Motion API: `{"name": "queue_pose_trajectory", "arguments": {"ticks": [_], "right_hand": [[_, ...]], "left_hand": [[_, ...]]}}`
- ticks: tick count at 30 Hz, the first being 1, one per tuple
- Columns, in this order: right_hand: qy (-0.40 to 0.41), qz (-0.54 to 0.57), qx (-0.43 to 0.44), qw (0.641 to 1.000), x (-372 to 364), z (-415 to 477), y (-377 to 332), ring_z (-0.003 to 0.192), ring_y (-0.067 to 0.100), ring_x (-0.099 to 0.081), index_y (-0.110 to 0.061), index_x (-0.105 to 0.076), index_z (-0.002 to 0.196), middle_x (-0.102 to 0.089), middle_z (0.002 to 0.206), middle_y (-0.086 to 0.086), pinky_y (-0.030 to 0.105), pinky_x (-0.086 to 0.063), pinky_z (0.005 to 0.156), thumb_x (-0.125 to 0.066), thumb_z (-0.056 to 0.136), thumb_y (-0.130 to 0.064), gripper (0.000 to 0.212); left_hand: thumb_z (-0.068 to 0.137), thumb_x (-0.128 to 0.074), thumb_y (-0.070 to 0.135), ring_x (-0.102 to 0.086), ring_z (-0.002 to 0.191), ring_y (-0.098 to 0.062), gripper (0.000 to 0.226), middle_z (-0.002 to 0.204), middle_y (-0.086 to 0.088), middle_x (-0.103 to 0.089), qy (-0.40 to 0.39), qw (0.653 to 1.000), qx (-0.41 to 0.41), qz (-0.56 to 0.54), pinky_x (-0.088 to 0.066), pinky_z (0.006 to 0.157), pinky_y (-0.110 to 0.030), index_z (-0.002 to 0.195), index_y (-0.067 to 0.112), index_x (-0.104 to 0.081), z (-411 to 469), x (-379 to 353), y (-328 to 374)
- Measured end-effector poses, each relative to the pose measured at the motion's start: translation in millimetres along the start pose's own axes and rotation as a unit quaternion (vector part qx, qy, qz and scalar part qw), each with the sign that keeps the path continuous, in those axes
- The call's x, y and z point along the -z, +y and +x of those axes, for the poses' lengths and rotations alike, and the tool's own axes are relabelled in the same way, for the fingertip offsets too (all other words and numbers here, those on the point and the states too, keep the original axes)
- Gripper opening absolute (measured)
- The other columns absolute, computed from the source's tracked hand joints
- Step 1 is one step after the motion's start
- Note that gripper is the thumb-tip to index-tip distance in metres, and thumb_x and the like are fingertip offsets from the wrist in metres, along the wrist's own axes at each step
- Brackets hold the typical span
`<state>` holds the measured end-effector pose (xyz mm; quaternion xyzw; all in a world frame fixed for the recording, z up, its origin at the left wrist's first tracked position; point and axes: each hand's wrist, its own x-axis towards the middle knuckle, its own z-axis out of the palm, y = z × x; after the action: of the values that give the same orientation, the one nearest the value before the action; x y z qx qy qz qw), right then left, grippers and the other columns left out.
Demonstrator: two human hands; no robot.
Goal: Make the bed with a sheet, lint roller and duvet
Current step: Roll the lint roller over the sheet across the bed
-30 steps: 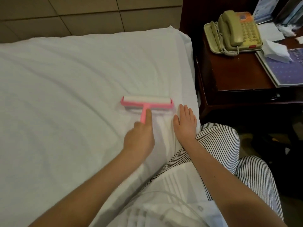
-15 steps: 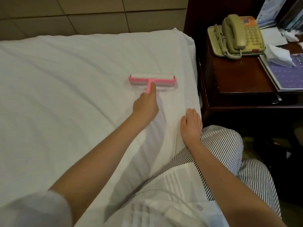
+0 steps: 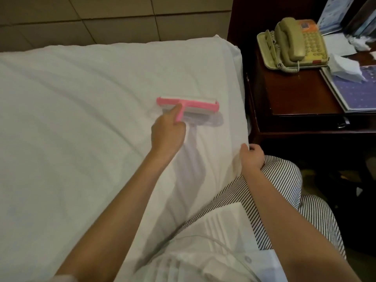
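Note:
A white sheet (image 3: 81,119) covers the bed and lies fairly smooth with soft creases. A pink lint roller (image 3: 195,105) with a white roll rests on the sheet near the bed's right edge, towards the headboard. My left hand (image 3: 167,133) grips its pink handle, with the forefinger stretched along it. My right hand (image 3: 252,157) is at the bed's right edge beside my striped trouser leg, its fingers curled round the sheet's edge. No duvet is in view.
A dark wooden nightstand (image 3: 295,94) stands close against the bed's right side. It carries a beige telephone (image 3: 295,43), a crumpled tissue (image 3: 343,68) and a blue notebook (image 3: 356,88). A padded headboard (image 3: 101,21) runs along the back.
My left hand has pushed the lint roller away from me towards the headboard. My right hand has slid from lying flat on the sheet to the bed's edge, where its fingers have curled.

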<state>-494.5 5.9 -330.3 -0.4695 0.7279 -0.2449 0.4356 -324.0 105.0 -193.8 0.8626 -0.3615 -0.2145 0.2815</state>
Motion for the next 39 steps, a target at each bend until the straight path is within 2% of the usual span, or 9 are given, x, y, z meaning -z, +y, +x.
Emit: {"name": "queue_pose_trajectory", "arguments": {"ticks": [5,10,14,19,22,25,28,35,39], "right_hand": [[0.026,-0.004,0.007,1.0,0,5,-2,0.079,0.02,-0.049,-0.005,-0.051,0.09,-0.049,0.074,-0.001,0.033,-0.044,0.077,-0.055,0.091,-0.017,0.012],[0.065,0.0,0.02,0.998,-3,5,-2,0.07,0.018,-0.047,-0.009,-0.043,0.073,-0.05,0.072,0.004,0.027,-0.035,0.066,-0.052,0.093,-0.012,0.023],[0.075,0.002,0.014,0.997,1,4,-1,0.064,0.015,-0.044,-0.012,-0.039,0.068,-0.043,0.065,-0.002,0.028,-0.036,0.067,-0.047,0.095,-0.011,0.029],[0.095,0.097,-0.026,0.99,1,4,1,0.064,0.014,-0.045,-0.006,-0.048,0.081,-0.046,0.068,-0.003,0.027,-0.037,0.068,-0.051,0.093,-0.01,0.013],[0.087,0.116,-0.044,0.988,1,7,1,0.058,0.006,-0.041,-0.006,-0.049,0.082,-0.045,0.066,-0.006,0.024,-0.035,0.065,-0.052,0.093,-0.01,0.013],[0.074,0.127,-0.054,0.988,1,9,1,0.061,0.012,-0.042,-0.005,-0.048,0.081,-0.044,0.066,-0.005,0.023,-0.035,0.056,-0.051,0.092,-0.009,0.012],[0.044,0.108,-0.057,0.992,2,11,-1,0.061,0.01,-0.042,-0.005,-0.047,0.085,-0.044,0.068,-0.005,0.024,-0.036,0.062,-0.049,0.093,-0.011,0.01],[-0.001,0.102,-0.037,0.994,8,6,-3,0.064,0.01,-0.044,-0.01,-0.045,0.095,-0.048,0.081,0.0,0.024,-0.038,0.059,-0.04,0.094,-0.006,0.007],[-0.006,0.09,-0.02,0.996,11,5,-4,0.065,0.011,-0.046,-0.011,-0.047,0.101,-0.052,0.086,0.002,0.025,-0.039,0.057,-0.041,0.093,-0.007,0.01]], "left_hand": [[0.094,-0.039,0.017,-0.054,0.097,-0.036,0.065,0.104,-0.014,-0.047,-0.058,0.979,-0.116,0.156,-0.041,0.078,-0.037,0.15,0.03,-0.01,-62,-18,20],[0.092,-0.033,0.008,-0.049,0.076,-0.027,0.073,0.109,-0.009,-0.041,-0.123,0.933,-0.081,0.329,-0.034,0.06,-0.03,0.149,0.025,0.009,-84,-55,19],[0.094,-0.034,0.01,-0.057,0.098,-0.036,0.069,0.118,-0.015,-0.044,-0.101,0.944,-0.114,0.294,-0.042,0.077,-0.037,0.15,0.025,0.002,-20,-70,43],[0.095,-0.034,0.01,-0.052,0.093,-0.031,0.066,0.122,-0.018,-0.046,-0.145,0.945,-0.14,0.259,-0.034,0.069,-0.032,0.15,0.026,-0.003,45,-76,86],[0.093,-0.035,0.01,-0.053,0.09,-0.033,0.065,0.112,-0.016,-0.051,-0.151,0.936,-0.148,0.283,-0.034,0.066,-0.032,0.149,0.028,-0.008,23,-58,67],[0.094,-0.035,0.014,-0.056,0.091,-0.034,0.065,0.093,-0.01,-0.047,-0.167,0.921,-0.15,0.319,-0.036,0.066,-0.032,0.149,0.034,-0.006,-17,-27,27],[0.097,-0.033,0.02,-0.056,0.091,-0.034,0.063,0.088,-0.005,-0.042,-0.189,0.918,-0.141,0.321,-0.039,0.069,-0.033,0.148,0.041,-0.003,-19,-10,12],[0.1,-0.031,0.024,-0.055,0.098,-0.035,0.057,0.111,-0.019,-0.053,-0.181,0.938,-0.185,0.232,-0.041,0.075,-0.035,0.149,0.035,-0.005,63,-69,49],[0.101,-0.03,0.029,-0.054,0.078,-0.029,0.048,0.072,-0.004,-0.047,-0.101,0.952,-0.226,0.182,-0.037,0.063,-0.031,0.148,0.033,-0.02,61,-69,51]]}}
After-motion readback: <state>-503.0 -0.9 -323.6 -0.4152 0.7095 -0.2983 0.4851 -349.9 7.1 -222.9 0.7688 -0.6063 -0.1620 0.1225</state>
